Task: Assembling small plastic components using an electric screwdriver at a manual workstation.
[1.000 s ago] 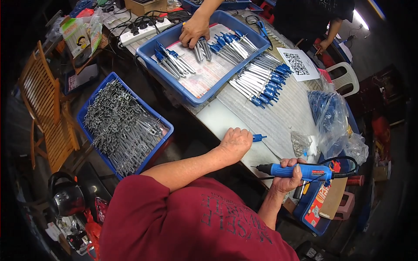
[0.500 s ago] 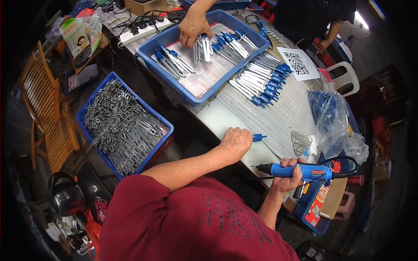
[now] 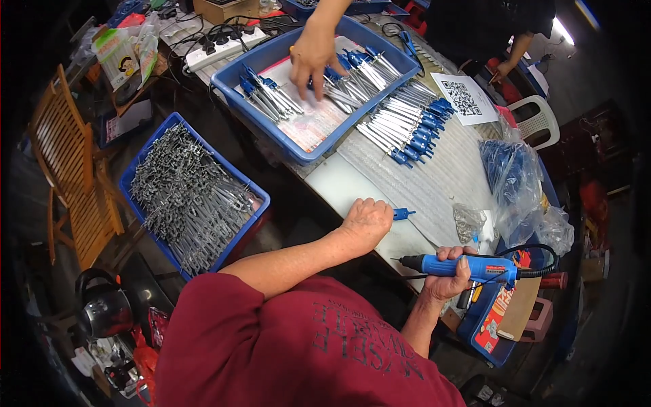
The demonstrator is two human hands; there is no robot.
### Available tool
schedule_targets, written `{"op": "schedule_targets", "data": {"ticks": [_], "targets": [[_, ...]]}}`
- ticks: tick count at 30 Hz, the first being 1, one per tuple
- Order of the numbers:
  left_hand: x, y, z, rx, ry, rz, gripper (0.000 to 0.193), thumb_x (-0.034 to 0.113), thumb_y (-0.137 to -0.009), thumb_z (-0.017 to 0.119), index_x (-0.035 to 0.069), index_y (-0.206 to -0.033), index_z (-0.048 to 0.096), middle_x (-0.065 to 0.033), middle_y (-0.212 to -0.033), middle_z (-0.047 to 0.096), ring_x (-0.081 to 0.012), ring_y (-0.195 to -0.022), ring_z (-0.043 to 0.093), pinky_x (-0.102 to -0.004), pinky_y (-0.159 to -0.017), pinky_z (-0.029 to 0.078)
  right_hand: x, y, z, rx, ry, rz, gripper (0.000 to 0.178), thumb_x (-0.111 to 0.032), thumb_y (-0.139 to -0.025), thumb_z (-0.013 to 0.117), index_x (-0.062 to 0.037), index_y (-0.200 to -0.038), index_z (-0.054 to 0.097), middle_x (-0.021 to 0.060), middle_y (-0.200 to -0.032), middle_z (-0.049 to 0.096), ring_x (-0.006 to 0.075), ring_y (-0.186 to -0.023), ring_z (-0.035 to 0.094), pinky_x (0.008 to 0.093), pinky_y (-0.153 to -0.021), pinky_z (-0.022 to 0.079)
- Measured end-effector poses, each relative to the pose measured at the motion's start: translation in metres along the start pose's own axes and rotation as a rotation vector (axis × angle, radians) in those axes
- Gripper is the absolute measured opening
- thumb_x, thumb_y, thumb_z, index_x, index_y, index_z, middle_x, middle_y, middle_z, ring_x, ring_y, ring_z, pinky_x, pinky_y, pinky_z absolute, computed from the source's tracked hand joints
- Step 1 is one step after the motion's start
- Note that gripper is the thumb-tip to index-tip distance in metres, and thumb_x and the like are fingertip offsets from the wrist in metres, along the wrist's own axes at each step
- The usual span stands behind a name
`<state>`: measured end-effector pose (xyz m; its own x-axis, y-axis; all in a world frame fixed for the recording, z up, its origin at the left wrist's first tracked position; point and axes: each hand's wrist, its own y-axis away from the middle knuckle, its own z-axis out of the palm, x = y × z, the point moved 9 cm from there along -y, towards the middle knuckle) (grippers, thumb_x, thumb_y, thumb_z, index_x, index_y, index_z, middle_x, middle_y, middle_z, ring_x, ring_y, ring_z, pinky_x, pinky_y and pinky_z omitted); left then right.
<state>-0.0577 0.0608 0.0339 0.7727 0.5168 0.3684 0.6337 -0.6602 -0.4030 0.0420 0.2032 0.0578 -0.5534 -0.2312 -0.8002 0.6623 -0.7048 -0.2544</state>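
Observation:
My left hand (image 3: 367, 222) is closed on a blue-ended part at the near edge of the table. Only its blue plastic end (image 3: 403, 214) shows, sticking out to the right of the fingers; my fist hides the rest. In my right hand (image 3: 451, 275) is a blue electric screwdriver (image 3: 478, 268), gripped around its body. The screwdriver's thin bit points left, below the blue end and apart from it. Farther out on the table lies a row of metal rods with blue ends (image 3: 407, 129).
Another person's hand (image 3: 313, 64) reaches into a blue tray (image 3: 305, 157) of blue-ended rods. To the left stands a blue bin (image 3: 264, 197) heaped with metal rods. Clear plastic bags (image 3: 512, 183) lie at the right. The screwdriver's black cord (image 3: 553, 254) loops beside its rear.
The other person's hand has moved slightly right and down in the tray, and the rods it gripped now lie near the right-hand group. My hands have not visibly moved.

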Motion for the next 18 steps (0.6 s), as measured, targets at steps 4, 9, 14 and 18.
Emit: {"op": "schedule_targets", "data": {"ticks": [4, 9, 14, 18], "targets": [[0.0002, -0.0002, 0.0000, 0.001, -0.007, -0.002, 0.007, 0.003, -0.060, 0.049, 0.003, -0.066, 0.048, -0.0094, -0.064, 0.049, -0.0225, -0.061, 0.049, -0.0325, -0.053, 0.037, 0.0001, -0.0001, -0.0016, 0.002, 0.003, -0.004, 0.030, -0.012, -0.067, 0.051, -0.0017, -0.094, 0.041, 0.0073, -0.067, 0.045, 0.0169, -0.057, 0.043, 0.0275, -0.055, 0.038], [0.0008, -0.0001, -0.0018, 0.006, -0.002, 0.003, 0.007, 0.003, -0.060, 0.048, 0.003, -0.067, 0.048, -0.0093, -0.064, 0.049, -0.0225, -0.061, 0.049, -0.0325, -0.053, 0.037, -0.0001, -0.0002, -0.0012, -0.012, 0.000, -0.009, 0.030, -0.012, -0.067, 0.051, -0.0017, -0.094, 0.041, 0.0076, -0.068, 0.045, 0.0172, -0.058, 0.043, 0.0279, -0.055, 0.038], [0.0004, 0.0000, -0.0003, -0.009, 0.001, -0.002, 0.007, 0.003, -0.060, 0.048, 0.003, -0.067, 0.048, -0.0097, -0.065, 0.049, -0.0227, -0.062, 0.049, -0.0326, -0.054, 0.037, 0.0008, -0.0005, -0.0013, -0.011, 0.001, 0.004, 0.029, -0.012, -0.067, 0.051, -0.0019, -0.093, 0.041, 0.0075, -0.068, 0.045, 0.0172, -0.058, 0.043, 0.0281, -0.056, 0.038], [0.0001, -0.0006, 0.0001, -0.024, -0.003, -0.009, 0.007, 0.002, -0.061, 0.048, 0.002, -0.068, 0.049, -0.0098, -0.066, 0.049, -0.0227, -0.062, 0.049, -0.0326, -0.055, 0.037, 0.0016, -0.0010, -0.0036, 0.000, 0.004, 0.006, 0.030, -0.012, -0.067, 0.051, -0.0017, -0.093, 0.041, 0.0075, -0.067, 0.045, 0.0169, -0.058, 0.043, 0.0281, -0.056, 0.037]]}}
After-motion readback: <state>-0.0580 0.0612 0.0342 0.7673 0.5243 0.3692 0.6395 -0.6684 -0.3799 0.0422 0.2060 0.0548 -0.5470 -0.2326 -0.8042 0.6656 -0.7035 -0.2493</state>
